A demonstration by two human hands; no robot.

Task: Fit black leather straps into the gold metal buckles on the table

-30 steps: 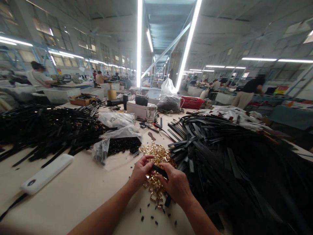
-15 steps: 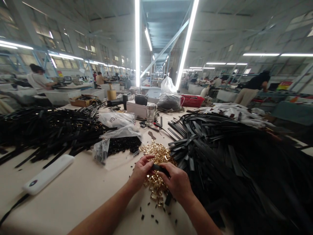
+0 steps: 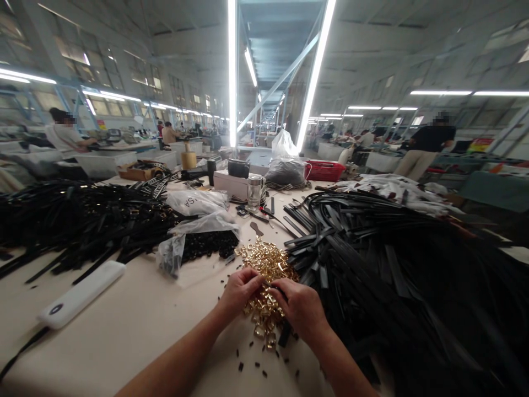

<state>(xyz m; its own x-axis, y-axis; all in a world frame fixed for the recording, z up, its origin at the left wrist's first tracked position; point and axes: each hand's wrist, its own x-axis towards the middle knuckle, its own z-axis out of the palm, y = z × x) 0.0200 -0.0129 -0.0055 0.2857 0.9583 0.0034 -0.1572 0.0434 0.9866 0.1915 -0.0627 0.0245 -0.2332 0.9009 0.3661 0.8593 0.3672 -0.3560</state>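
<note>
Over a heap of gold metal buckles (image 3: 264,253), my two hands meet with fingertips almost touching. My left hand (image 3: 239,289) is closed in a pinch at the end of a narrow black strap (image 3: 268,285). Gripping the same strap from the right is my right hand (image 3: 301,309), thumb and fingers pressed together. Only a short dark bit shows between the hands; the fingers cover the rest. Below the right hand a flat black strap end (image 3: 284,335) hangs or lies beside the buckles. Several small black loops (image 3: 257,364) are scattered on the table nearer me.
Many black straps (image 3: 355,248) are heaped at right, with another strap pile (image 3: 82,215) at left. A plastic bag (image 3: 173,253) spills small black pieces. A white device (image 3: 82,295) with a cord lies left. Behind stand a glass jar (image 3: 254,194) and a red basket (image 3: 326,170).
My fingertips have drawn closer together, and less of the black strap shows between them. My left hand has turned slightly. In the background at right, a person has straightened up.
</note>
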